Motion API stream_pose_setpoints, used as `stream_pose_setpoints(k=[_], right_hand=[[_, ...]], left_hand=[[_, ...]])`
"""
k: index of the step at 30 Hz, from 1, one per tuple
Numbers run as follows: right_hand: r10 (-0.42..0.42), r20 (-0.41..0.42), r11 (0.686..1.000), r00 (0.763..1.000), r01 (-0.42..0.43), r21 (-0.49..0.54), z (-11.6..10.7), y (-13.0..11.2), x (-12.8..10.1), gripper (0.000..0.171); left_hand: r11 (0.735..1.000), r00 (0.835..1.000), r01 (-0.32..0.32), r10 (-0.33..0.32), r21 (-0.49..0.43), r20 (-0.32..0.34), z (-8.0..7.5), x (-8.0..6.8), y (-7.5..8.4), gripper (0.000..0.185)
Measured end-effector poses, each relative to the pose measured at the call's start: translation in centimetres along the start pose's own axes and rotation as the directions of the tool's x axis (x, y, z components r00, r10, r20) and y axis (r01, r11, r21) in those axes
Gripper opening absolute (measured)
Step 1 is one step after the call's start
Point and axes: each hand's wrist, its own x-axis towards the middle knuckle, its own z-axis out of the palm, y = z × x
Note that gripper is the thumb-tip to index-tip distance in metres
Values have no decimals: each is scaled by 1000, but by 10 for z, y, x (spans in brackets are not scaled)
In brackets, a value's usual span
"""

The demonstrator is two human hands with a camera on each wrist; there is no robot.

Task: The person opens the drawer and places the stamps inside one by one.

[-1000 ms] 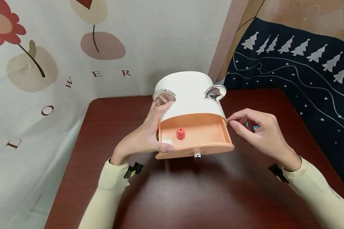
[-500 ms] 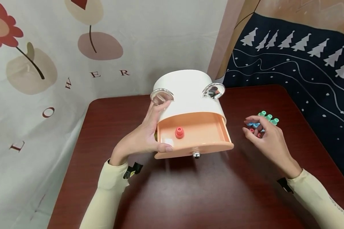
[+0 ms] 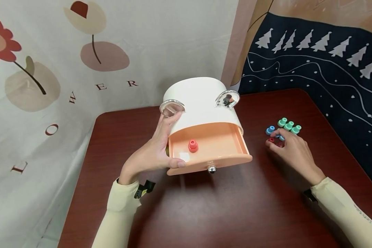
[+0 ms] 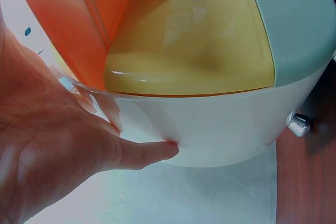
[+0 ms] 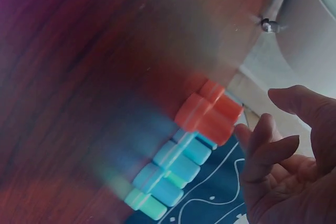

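My left hand (image 3: 155,151) grips the side of a white drawer box (image 3: 201,103), its thumb at the front of the pulled-out orange drawer (image 3: 221,139). One small red stepped peg (image 3: 193,146) stands inside that drawer. In the left wrist view, a yellow drawer front (image 4: 194,51) and a green drawer front (image 4: 289,30) show on the same box. My right hand (image 3: 294,151) hovers at the small pegs on the right, fingers spread and holding nothing. Red pegs (image 5: 212,124) lie just off its fingertips, partly hidden by the hand in the head view.
Blue pegs (image 3: 270,130) and several green pegs (image 3: 288,125) stand beside the right hand on the dark red table (image 3: 223,213). Two silver rings (image 3: 227,100) stick out of the box top. A silver knob (image 3: 212,169) juts from the drawer. Printed cloths hang behind.
My right hand has moved from the box's right side to the pegs at the right, uncovering blue and green ones. The left hand keeps its hold on the box.
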Motion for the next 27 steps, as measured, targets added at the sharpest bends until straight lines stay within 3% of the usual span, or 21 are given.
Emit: stream_pose_setpoints(k=[6, 14, 21, 27], right_hand=[[54, 63, 999, 997, -54, -4, 3, 8, 3, 23], [26, 29, 1000, 999, -26, 2, 5, 18, 7, 14], [21, 39, 1000, 999, -22, 16, 9, 7, 1, 12], [-64, -66, 998, 996, 65, 14, 0, -13, -5, 16]], left_hand=[[1000, 1000, 5, -5, 0, -2, 0, -1, -1, 127], [1000, 1000, -24, 24, -6, -9, 1, 3, -1, 127], [1000, 1000, 8, -8, -1, 7, 0, 0, 0, 128], [1000, 1000, 7, -7, -2, 1, 1, 1, 0, 128]])
